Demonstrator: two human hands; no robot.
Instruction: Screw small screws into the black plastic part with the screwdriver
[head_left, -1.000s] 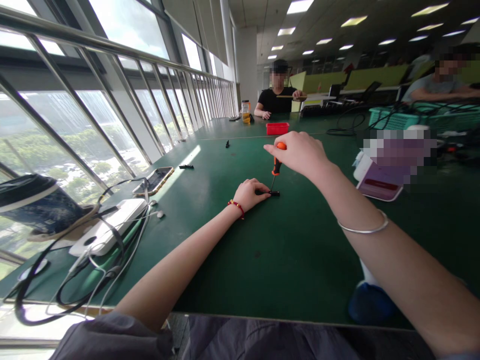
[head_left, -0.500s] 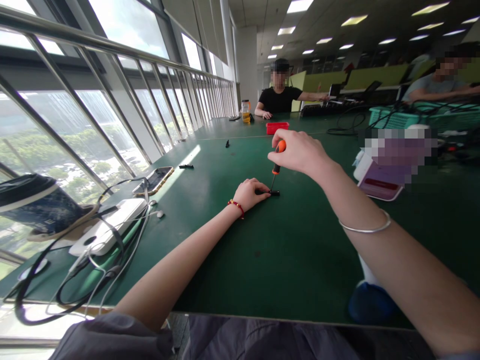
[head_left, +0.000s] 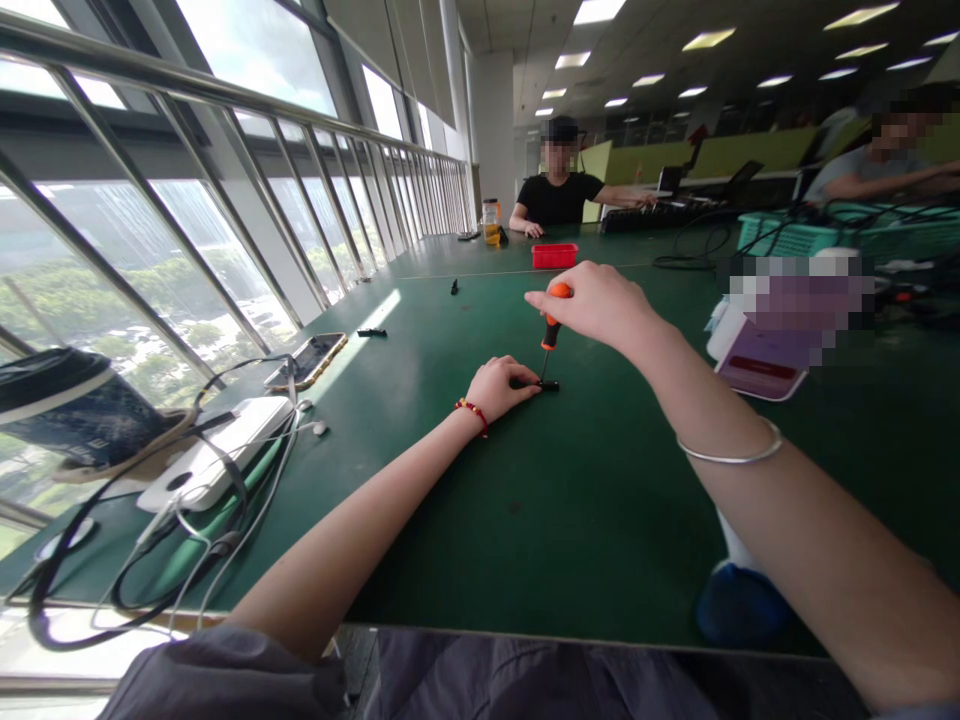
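My left hand (head_left: 498, 388) rests on the green table (head_left: 450, 520), its fingers closed around one end of a small black part (head_left: 550, 385). The far end of that part sticks out to the right of my fingertips; its exact kind is too small to tell. Above it, my right hand (head_left: 600, 305) grips an orange and black screwdriver (head_left: 552, 325) by the handle. The screwdriver stands nearly upright, leaning slightly, and its thin shaft reaches down to the black part beside my left fingertips. Some of the handle is hidden by my right fingers.
Small black pieces (head_left: 372, 333) lie beyond my left hand, and a red tray (head_left: 555, 256) stands farther back. A phone (head_left: 319, 358), white power strip (head_left: 217, 452) and cables crowd the left. At right are a propped phone (head_left: 761, 370) and teal basket (head_left: 787, 235). A co-worker (head_left: 559, 200) sits opposite.
The fingers of my right hand have shifted on the screwdriver handle, with the thumb now stretched further left. The handle sits marginally lower. My left hand and the black part have stayed put.
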